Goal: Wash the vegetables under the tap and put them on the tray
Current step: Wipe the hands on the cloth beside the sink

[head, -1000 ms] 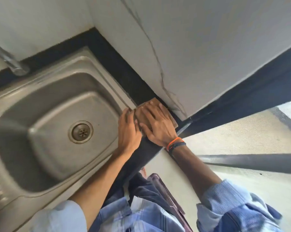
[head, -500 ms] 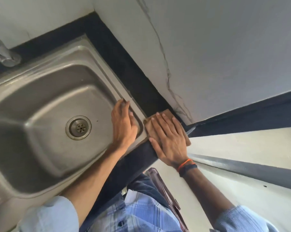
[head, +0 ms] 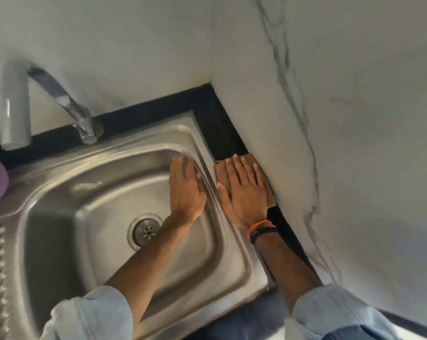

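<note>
My right hand [head: 244, 192] has slid the brown cloth [head: 222, 171] further along the bench [head: 222, 123], fingers flat; left hand [head: 186, 187] rests spread on the sink [head: 227, 244] rim. I see no vegetables or tray; washing hasn't started.

head view, steeply down, close

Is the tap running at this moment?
Off, apparently: no stream falls from the tap, and the sink basin holds no pooled water.

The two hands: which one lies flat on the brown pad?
The right hand, wearing wristbands, covers the brown rectangular pad; the left hand rests on the steel sink rim.
</note>
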Demonstrator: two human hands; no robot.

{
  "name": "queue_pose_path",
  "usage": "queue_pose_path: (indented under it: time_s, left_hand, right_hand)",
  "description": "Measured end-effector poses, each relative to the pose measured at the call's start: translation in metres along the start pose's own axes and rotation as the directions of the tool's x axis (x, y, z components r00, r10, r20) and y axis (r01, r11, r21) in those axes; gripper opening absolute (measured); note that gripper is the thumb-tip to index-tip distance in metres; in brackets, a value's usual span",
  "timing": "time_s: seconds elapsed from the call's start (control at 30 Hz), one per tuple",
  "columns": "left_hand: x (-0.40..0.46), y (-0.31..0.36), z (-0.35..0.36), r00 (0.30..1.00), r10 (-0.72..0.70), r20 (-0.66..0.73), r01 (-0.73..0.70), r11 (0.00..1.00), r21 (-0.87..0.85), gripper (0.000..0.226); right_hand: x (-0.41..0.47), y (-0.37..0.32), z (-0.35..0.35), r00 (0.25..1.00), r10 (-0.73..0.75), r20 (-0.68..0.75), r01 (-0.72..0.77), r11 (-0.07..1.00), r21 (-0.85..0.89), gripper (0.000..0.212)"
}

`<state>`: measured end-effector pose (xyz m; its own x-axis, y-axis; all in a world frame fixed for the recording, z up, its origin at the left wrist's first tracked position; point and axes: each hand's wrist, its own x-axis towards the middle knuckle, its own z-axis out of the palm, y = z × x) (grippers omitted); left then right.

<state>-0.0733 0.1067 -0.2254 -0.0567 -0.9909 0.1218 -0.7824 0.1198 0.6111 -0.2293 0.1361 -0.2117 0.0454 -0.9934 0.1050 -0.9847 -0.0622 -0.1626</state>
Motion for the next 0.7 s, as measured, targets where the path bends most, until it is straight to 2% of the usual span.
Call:
queue_pose_path:
  time_s: [0.1,0.23,0.5,0.7]
  left_hand:
    - [0.040,-0.014,0.004,0.999,0.050,-0.020,-0.047,0.990,0.135,0.048]
    - [0.064,-0.029,0.016,1.000,0.021,0.013,-0.023,0.978,0.206,0.057]
    - [0.065,-0.039,0.024,0.999,0.033,0.002,-0.033,0.979,0.200,0.055]
    - [0.065,-0.039,0.022,0.999,0.040,0.001,-0.040,0.977,0.210,0.054]
  right_hand:
    - [0.037,-0.008,0.005,0.999,-0.022,-0.024,0.021,1.000,-0.023,0.061]
    - [0.087,-0.020,0.014,0.999,-0.040,-0.037,0.039,0.999,-0.035,0.061]
    - [0.206,-0.044,0.039,0.995,-0.051,-0.087,0.051,0.999,0.003,0.061]
    - [0.228,-0.045,0.043,0.994,-0.091,-0.064,0.093,0.995,0.030,0.067]
